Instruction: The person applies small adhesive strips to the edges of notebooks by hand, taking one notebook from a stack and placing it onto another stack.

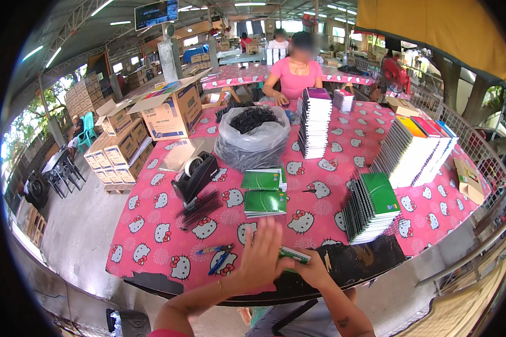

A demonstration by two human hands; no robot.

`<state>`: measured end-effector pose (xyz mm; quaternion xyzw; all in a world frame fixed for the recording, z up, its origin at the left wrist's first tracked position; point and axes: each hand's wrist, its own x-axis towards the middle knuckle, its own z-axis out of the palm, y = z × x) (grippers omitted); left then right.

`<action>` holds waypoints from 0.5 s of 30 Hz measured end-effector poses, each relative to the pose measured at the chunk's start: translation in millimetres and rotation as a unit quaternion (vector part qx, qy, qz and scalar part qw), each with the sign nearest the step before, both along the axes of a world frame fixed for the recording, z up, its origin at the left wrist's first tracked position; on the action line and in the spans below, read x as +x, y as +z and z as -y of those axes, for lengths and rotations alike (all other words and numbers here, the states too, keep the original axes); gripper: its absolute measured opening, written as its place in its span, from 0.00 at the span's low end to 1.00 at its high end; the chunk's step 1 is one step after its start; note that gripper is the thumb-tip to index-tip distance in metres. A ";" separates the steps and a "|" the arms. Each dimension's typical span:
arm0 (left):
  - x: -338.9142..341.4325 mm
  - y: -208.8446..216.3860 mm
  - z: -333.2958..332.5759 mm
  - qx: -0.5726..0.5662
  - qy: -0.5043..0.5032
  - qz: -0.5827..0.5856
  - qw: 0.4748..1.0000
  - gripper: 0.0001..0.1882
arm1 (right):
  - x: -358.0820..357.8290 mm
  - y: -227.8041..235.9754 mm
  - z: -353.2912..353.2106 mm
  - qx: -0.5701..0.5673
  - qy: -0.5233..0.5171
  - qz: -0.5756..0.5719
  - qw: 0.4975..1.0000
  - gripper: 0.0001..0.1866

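Note:
Near the table's front edge my right hand (314, 271) grips a green notebook (295, 255), seen nearly edge-on; whether it is one or several I cannot tell. My left hand (262, 253) stands against its left end, fingers stretched out and palm turned toward it. Just beyond lie two small piles of green notebooks (265, 202). To the right a taller stack of green spiral notebooks (380, 194) leans, black coils facing left. Pens (224, 263) and a blue tool lie left of my left hand.
Loose black coils (202, 209) lie beside a black tape dispenser (195, 177). A plastic bag (252, 149) holds many more coils. Tall notebook stacks (316, 123) and coloured ones (413, 151) stand farther back. A co-worker (296, 73) sits opposite; cardboard boxes (171, 112) stand left.

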<state>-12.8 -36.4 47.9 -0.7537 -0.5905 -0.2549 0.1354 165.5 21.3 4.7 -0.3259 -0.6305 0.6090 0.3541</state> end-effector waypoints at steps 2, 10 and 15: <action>-1.7 0.4 -3.4 -0.009 -0.013 -0.022 1.000 0.49 | -2.8 2.5 2.2 -0.001 0.017 -0.013 1.000 0.17; 2.7 -7.8 -24.1 -0.027 -0.016 -0.050 0.998 0.47 | -0.9 -17.9 -14.7 0.064 0.006 0.044 0.997 0.15; 11.3 -41.8 2.8 -0.072 -0.081 -0.013 0.994 0.48 | -2.2 -21.6 -27.9 0.129 -0.003 0.012 0.992 0.16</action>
